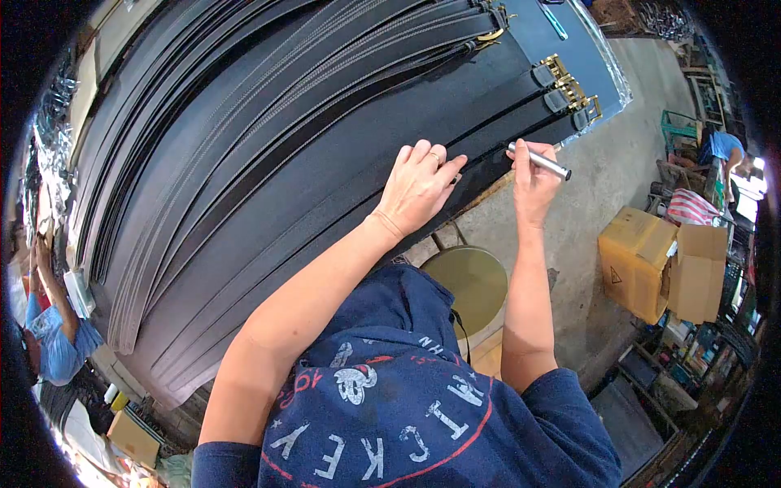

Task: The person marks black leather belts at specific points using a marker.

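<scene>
Black leather belts (504,134) lie side by side along the near edge of the dark table, their gold-coloured buckles (573,98) at the far right end. My right hand (535,183) grips a silver marker pen (543,160), its tip end at the outermost belt. To the left of it, my left hand (421,180) rests on the same belt with fingers bent around its edge. A small piece near the left fingertips is too small to name. More stitched black belts (268,122) fan in a curved stack across the table.
A green-and-white pen (553,20) lies on the blue-grey sheet at the table's far end. A round stool (468,285) stands before me. Cardboard boxes (639,260) sit on the floor at right. One person (61,333) is at the left edge, another (722,150) far right.
</scene>
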Demonstrator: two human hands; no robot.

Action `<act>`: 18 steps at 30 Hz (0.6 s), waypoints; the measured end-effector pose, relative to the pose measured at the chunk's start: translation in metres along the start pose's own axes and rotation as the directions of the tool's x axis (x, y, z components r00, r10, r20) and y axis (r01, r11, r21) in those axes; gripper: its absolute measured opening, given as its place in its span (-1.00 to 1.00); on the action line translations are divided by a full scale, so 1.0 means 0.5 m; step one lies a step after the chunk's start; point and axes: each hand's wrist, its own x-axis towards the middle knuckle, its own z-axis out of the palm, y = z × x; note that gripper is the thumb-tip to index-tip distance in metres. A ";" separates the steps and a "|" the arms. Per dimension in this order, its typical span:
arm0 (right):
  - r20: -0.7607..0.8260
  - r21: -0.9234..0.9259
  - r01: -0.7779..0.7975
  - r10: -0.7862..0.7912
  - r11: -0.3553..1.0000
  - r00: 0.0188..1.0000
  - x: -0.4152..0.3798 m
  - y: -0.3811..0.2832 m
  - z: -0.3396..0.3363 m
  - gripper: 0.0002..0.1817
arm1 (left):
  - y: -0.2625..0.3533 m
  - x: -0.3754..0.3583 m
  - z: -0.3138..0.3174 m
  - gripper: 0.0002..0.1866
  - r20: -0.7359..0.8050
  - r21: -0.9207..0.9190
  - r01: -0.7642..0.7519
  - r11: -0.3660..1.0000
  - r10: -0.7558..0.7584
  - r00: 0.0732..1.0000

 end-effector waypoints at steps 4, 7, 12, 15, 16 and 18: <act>-0.017 -0.037 0.010 -0.010 0.999 1.000 -0.001 -0.001 0.007 -0.83 | -0.007 -0.017 0.014 -0.64 0.019 0.018 -0.010 1.000 0.009 1.000; -0.010 -0.099 0.004 -0.005 0.995 1.000 -0.004 -0.010 0.008 -0.84 | -0.007 -0.017 0.012 -0.63 0.031 0.022 -0.001 1.000 0.001 1.000; 0.045 -0.114 0.060 -0.055 0.992 0.997 0.000 -0.002 0.007 -0.86 | -0.010 -0.016 0.008 -0.63 0.017 0.004 -0.006 1.000 0.006 1.000; 0.056 -0.151 0.045 -0.037 0.988 0.998 0.004 -0.009 0.006 -0.85 | -0.011 -0.016 0.009 -0.63 0.019 -0.001 -0.005 1.000 0.005 1.000; 0.059 -0.162 0.046 -0.037 0.986 0.998 0.006 -0.006 0.004 -0.85 | -0.011 -0.017 0.009 -0.63 0.022 -0.001 -0.003 1.000 0.003 1.000; 0.046 -0.202 0.038 -0.029 0.979 0.999 0.009 0.001 0.003 -0.84 | -0.010 -0.017 0.009 -0.63 0.022 -0.004 0.000 1.000 0.000 1.000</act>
